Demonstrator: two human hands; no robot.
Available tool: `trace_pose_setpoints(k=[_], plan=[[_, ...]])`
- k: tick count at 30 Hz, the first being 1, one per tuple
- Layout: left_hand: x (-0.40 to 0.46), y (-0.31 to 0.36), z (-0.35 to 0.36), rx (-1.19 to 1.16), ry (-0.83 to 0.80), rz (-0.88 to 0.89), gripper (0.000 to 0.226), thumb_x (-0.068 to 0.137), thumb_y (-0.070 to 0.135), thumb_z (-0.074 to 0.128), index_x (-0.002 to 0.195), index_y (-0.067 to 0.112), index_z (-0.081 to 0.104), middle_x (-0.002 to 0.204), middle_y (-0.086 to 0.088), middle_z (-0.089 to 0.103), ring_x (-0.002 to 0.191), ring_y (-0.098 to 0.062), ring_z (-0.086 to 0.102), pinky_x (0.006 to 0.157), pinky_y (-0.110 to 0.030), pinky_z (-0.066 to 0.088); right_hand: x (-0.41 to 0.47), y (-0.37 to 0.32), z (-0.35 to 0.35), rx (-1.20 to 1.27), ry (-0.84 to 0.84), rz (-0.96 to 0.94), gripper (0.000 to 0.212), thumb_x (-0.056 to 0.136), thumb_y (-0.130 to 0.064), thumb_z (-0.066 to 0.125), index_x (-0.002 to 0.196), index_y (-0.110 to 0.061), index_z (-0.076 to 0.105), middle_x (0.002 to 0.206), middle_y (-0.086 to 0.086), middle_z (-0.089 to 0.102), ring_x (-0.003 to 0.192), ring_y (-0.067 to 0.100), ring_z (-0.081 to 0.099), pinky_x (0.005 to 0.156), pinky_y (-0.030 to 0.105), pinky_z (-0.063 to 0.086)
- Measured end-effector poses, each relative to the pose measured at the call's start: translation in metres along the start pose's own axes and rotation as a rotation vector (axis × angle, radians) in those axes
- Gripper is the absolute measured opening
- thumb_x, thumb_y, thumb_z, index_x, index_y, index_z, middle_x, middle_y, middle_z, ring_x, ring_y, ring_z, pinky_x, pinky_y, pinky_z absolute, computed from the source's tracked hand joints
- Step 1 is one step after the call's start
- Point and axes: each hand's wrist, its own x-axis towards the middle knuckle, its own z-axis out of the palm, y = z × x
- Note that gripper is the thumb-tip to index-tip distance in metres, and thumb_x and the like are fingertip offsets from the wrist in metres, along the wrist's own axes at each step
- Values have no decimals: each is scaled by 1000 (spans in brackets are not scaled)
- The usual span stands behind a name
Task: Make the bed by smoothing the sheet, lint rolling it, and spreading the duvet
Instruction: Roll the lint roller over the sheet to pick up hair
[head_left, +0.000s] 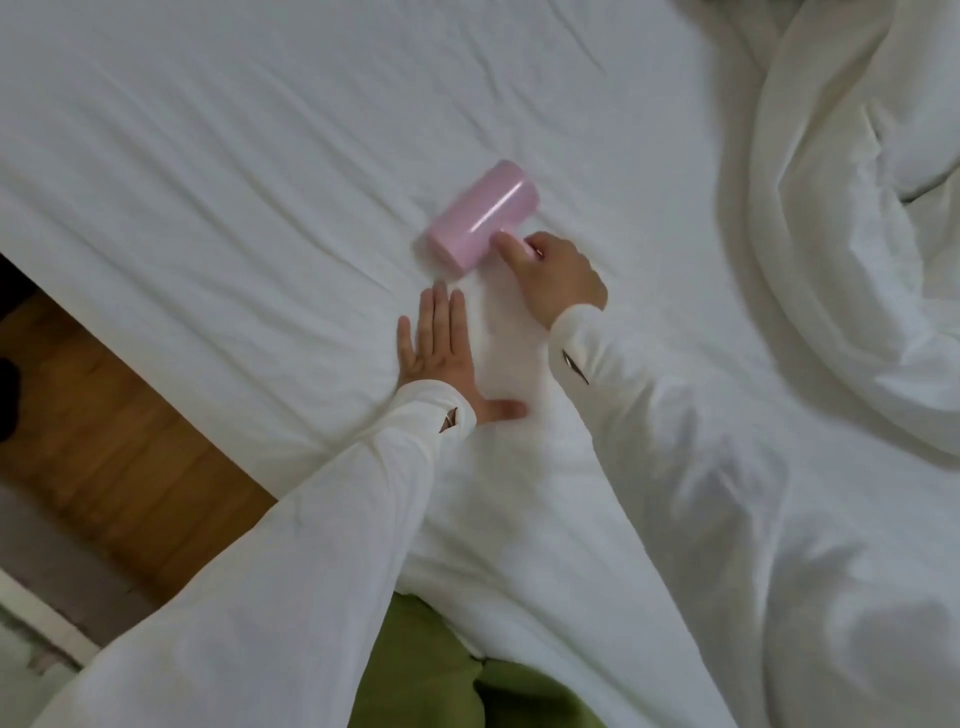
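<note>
A: Lint roller (483, 215) position?

B: Lying on the white sheet (260, 156), mid-bed, inboard of the left edge. The pink drum's long axis runs diagonally, lower-left to upper-right. Its handle points toward the person.

A: Grip?

B: Right hand (558, 278) has its fingers curled round the handle, grasping it. Left hand (441, 358) is flat, fingers straight, pressing the sheet just beside the drum, holding nothing.

A: Duvet (857, 234)?

B: Bunched along the right side, well apart from the roller.
</note>
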Motion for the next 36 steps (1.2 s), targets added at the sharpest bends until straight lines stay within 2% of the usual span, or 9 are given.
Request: trace_pose_setpoints(k=[4,9,12,17,21,25,28,31,36], plan=[[-4,-22,3,42,56,82,143,50,90,51,145,15,-26,154,2,-29,141,-12,-27,115,-37,-14,31,-55,4,22,-44,-76,47,87,-66,43,65,-24,46,68,-7,51,67,19,53,61,30,36],[-15,-39,3,49,70,127,139,54,92,44,145,13,-26,153,0,-31,140,-13,-30,114,-37,-16,-3,6,-1,43,-39,31,49,82,-71,45,83,-25,62,84,-6,64,83,21,62,82,38,48],[-25,-38,7,16,60,77,138,56,90,46,144,14,-27,152,-3,-32,139,-16,-32,115,-40,-16,-50,71,-12,36,-21,132,49,82,-72,45,90,-27,63,91,-4,66,87,22,62,81,38,48],[-54,-32,24,17,-1,38,143,52,90,51,142,16,-32,150,-2,-38,137,-16,-35,113,-44,-16,-117,121,-26,101,90,222,48,83,-71,48,86,-26,64,83,-6,64,78,17,61,63,30,40],[-90,-30,50,4,-20,18,142,52,87,55,141,20,-35,148,-1,-40,137,-16,-36,113,-44,-16,-156,128,-15,235,98,207,43,80,-69,53,80,-28,64,78,-7,64,76,16,61,69,33,44],[-116,-26,71,-83,-10,-70,141,54,87,54,138,22,-38,148,-2,-40,137,-15,-36,113,-43,-16,-169,123,18,96,-18,172,44,81,-72,49,85,-31,64,85,-10,65,83,19,62,73,34,44],[-115,-25,71,-167,11,-197,151,43,88,60,137,25,-40,144,-5,-45,135,-20,-39,113,-41,-18,-143,89,37,133,-53,112,46,80,-73,48,87,-30,63,90,-6,67,89,22,62,79,36,47],[-109,-30,70,-153,-11,-238,157,35,89,61,134,26,-43,142,-7,-48,134,-22,-41,111,-41,-20,-117,51,41,130,-82,27,40,81,-68,48,75,-30,56,78,-8,61,79,22,60,70,33,45],[-109,-33,71,-143,-43,-214,156,38,86,65,133,27,-44,142,-6,-48,134,-21,-41,112,-42,-18,-150,113,33,98,-74,109,46,78,-76,45,85,-33,61,85,-11,64,85,20,62,80,38,49]])
